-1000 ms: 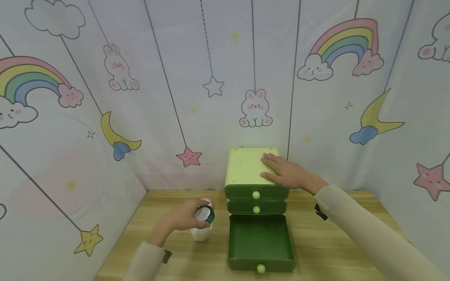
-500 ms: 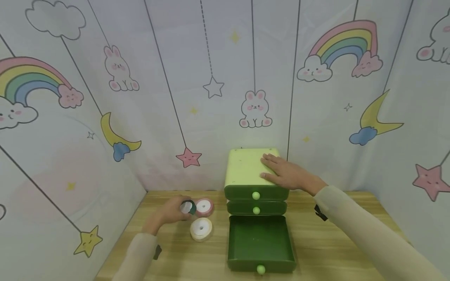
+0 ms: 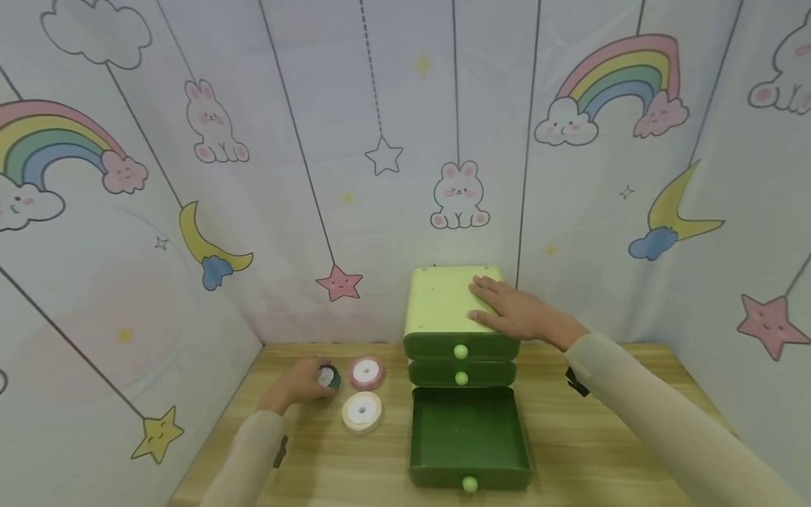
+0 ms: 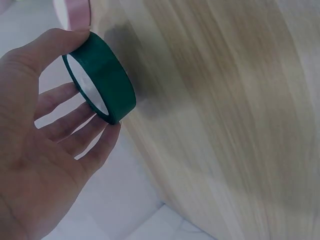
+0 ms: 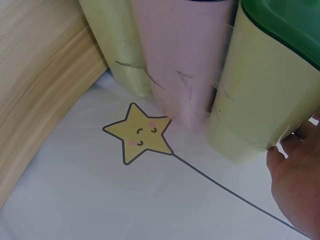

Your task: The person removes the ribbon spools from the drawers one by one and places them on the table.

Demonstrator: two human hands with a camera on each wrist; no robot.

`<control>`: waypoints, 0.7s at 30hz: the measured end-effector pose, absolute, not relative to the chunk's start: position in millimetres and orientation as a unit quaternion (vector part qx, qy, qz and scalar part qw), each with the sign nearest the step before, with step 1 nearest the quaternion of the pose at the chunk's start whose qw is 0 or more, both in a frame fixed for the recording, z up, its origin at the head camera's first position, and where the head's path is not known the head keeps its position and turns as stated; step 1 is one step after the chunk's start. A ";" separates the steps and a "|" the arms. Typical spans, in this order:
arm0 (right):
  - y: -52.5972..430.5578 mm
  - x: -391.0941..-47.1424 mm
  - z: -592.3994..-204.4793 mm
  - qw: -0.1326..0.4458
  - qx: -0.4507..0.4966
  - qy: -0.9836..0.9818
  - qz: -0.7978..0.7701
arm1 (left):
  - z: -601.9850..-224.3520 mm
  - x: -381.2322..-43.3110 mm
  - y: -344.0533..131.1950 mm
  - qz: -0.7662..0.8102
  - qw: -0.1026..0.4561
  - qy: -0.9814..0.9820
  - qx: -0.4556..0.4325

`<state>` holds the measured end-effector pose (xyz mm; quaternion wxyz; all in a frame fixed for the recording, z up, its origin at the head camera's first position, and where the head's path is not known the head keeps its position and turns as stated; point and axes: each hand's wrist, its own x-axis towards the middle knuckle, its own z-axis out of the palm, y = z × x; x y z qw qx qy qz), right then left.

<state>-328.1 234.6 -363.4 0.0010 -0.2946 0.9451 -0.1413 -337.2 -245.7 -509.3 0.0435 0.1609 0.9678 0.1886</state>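
My left hand pinches a roll of dark green ribbon by its rims, thumb on one side and fingertips on the other. In the left wrist view the roll is tilted, its shadow on the wooden table close beside it. To its right lie a pink ribbon roll and a cream ribbon roll, both flat with white centres showing. My right hand rests with extended fingers on the light green top of a small drawer unit. The unit's bottom drawer is pulled out, with nothing in it.
The wooden table meets a white cloth backdrop printed with rainbows, stars and rabbits at the back and sides. The two upper drawers are pushed in. In the right wrist view, the unit's side has a pink tier between yellow ones.
My left hand has carried the green ribbon roll leftward, away from over the pink and cream rolls, and lowered it toward the table. The right hand stays on the drawer unit.
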 end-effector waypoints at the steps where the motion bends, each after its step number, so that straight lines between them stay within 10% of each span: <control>1: 234.6 -328.2 -363.2 0.001 -0.294 0.945 -0.141 | -511.5 -338.6 -247.1 0.189 0.044 0.968 0.158; 21: 234.2 -327.2 -362.3 0.000 -0.293 0.947 -0.134 | -512.9 -340.4 -253.6 0.180 0.060 0.972 0.135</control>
